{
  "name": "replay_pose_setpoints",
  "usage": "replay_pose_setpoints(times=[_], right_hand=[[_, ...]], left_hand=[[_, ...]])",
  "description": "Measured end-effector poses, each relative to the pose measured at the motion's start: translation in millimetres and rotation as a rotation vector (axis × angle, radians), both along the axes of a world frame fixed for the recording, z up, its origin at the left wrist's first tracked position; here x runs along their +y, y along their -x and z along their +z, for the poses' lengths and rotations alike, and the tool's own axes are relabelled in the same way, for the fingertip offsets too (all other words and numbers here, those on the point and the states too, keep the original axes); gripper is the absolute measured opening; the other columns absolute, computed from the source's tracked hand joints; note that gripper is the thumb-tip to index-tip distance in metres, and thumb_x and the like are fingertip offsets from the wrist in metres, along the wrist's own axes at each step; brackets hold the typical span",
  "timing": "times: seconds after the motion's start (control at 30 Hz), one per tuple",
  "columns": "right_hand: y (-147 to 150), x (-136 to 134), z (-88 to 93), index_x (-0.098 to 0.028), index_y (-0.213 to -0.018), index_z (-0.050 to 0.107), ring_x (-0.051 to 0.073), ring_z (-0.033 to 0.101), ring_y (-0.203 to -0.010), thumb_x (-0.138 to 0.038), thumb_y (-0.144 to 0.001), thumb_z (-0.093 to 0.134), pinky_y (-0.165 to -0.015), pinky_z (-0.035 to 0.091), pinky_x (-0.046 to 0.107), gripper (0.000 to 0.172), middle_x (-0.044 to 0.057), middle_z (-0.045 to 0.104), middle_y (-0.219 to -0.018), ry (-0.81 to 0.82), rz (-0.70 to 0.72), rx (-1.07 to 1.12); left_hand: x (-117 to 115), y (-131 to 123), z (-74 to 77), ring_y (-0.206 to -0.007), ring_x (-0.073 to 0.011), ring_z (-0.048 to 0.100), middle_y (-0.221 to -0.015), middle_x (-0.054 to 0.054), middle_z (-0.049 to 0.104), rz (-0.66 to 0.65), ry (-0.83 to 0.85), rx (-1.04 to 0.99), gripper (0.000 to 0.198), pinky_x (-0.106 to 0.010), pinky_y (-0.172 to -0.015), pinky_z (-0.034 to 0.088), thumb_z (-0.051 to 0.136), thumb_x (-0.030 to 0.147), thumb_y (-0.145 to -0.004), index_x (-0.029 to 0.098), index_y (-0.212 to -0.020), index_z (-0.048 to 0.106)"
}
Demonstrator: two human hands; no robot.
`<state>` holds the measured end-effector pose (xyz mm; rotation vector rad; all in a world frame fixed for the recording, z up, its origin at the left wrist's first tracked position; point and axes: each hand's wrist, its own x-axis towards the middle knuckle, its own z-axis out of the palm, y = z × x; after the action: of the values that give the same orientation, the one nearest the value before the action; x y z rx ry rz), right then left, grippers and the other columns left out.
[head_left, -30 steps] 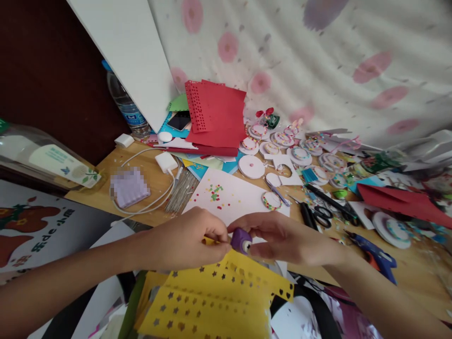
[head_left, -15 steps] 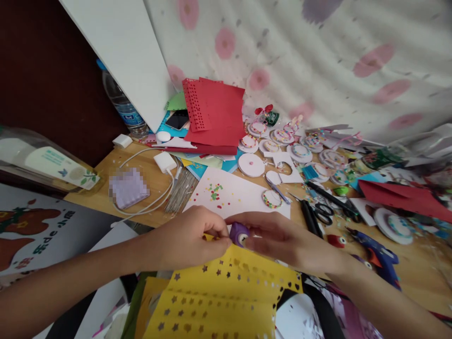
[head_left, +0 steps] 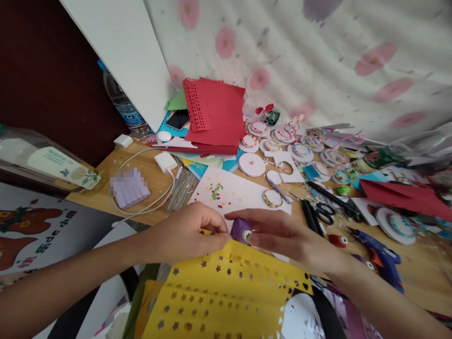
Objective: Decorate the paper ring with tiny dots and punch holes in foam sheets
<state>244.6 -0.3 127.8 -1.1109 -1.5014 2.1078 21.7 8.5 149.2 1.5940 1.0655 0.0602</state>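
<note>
A yellow paper sheet (head_left: 219, 301) with rows of star-shaped and other small holes hangs at the near edge of the table. My left hand (head_left: 197, 233) pinches its top edge between thumb and fingers. A small purple punch (head_left: 240, 230) with a white button sits at that same edge, held in my right hand (head_left: 278, 235), whose thumb is at the button and whose fingers reach over the top. Just beyond my hands, a white sheet (head_left: 229, 183) bears small red, green and yellow paper bits.
Red papers (head_left: 219, 110) and round white discs (head_left: 251, 164) fill the back. Scissors (head_left: 324, 213), a red punch (head_left: 338, 240) and a blue glue gun (head_left: 377, 252) lie right. White cables (head_left: 158, 205) and a bottle (head_left: 125, 106) are left.
The purple punch has turned and shifted slightly, showing more of its body. The yellow sheet's right side has swung a little to the right. Both hands keep their holds.
</note>
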Motion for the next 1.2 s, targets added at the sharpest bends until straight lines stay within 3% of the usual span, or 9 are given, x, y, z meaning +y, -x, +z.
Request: replay_pose_setpoints(times=[0.1,0.3,0.5,0.77,0.93,1.07,1.2], right_hand=[[0,-1,-1.0,-0.023,-0.130,0.057,0.023,0.060,-0.106,-0.040,-0.088,0.062,-0.089,0.048,0.038,0.045,0.006,0.067,-0.101,0.028,0.001,0.013],[3,0,1.6,-0.020,-0.128,0.057,0.024,0.060,-0.106,-0.040,-0.088,0.061,-0.088,0.050,0.038,0.045,0.010,0.063,-0.114,-0.139,0.031,-0.070],[1,2,-6.0,-0.021,-0.129,0.056,0.024,0.061,-0.106,-0.041,-0.088,0.060,-0.088,0.050,0.038,0.046,0.010,0.063,-0.120,-0.139,0.051,-0.090],[6,4,-33.1,-0.021,-0.128,0.056,0.021,0.062,-0.098,-0.034,-0.089,0.056,-0.086,0.051,0.038,0.041,0.009,0.063,-0.120,-0.217,0.058,-0.103],[6,4,-61.4,-0.021,-0.128,0.055,0.020,0.062,-0.101,-0.031,-0.090,0.054,-0.089,0.051,0.038,0.039,0.008,0.063,-0.118,-0.131,0.071,-0.062],[12,-6,-71.9,-0.020,-0.131,0.052,0.019,0.059,-0.100,-0.022,-0.092,0.050,-0.088,0.050,0.037,0.039,0.010,0.059,-0.115,-0.416,0.083,-0.101],[19,-16,-68.8,-0.024,-0.136,0.047,0.018,0.056,-0.102,-0.012,-0.091,0.049,-0.090,0.048,0.036,0.047,0.009,0.057,-0.112,-0.687,0.114,-0.108]], left_hand=[[0,1,0.0,-0.055,-0.0086,0.043,-0.061,0.004,0.051,0.004,-0.005,0.005,0.026,-0.019,-0.049,0.029,0.050,0.033,-0.083,0.015,-0.068,0.062],[0,2,-5.3,-0.055,-0.0086,0.044,-0.060,0.004,0.050,-0.001,-0.002,-0.002,0.027,-0.019,-0.050,0.030,0.049,0.034,-0.084,0.015,-0.068,0.061],[-1,4,-15.1,-0.058,-0.0105,0.050,-0.063,0.003,0.058,0.032,-0.011,-0.011,0.025,-0.019,-0.051,0.035,0.048,0.033,-0.085,0.016,-0.072,0.063],[0,3,-51.0,-0.065,-0.0135,0.058,-0.067,-0.001,0.064,0.088,-0.073,-0.030,0.023,-0.020,-0.055,0.039,0.049,0.027,-0.082,0.014,-0.071,0.065],[-4,5,-76.4,-0.065,-0.0128,0.058,-0.068,0.000,0.064,0.128,-0.104,-0.079,0.023,-0.020,-0.059,0.041,0.049,0.024,-0.083,0.014,-0.071,0.065],[-11,11,-90.3,-0.067,-0.0132,0.058,-0.068,0.001,0.064,0.167,-0.226,-0.041,0.022,-0.021,-0.062,0.040,0.050,0.023,-0.083,0.014,-0.073,0.067],[-18,18,-90.8,-0.064,-0.0105,0.054,-0.065,0.003,0.060,0.130,-0.307,-0.052,0.023,-0.020,-0.060,0.038,0.049,0.023,-0.087,0.015,-0.074,0.065]])
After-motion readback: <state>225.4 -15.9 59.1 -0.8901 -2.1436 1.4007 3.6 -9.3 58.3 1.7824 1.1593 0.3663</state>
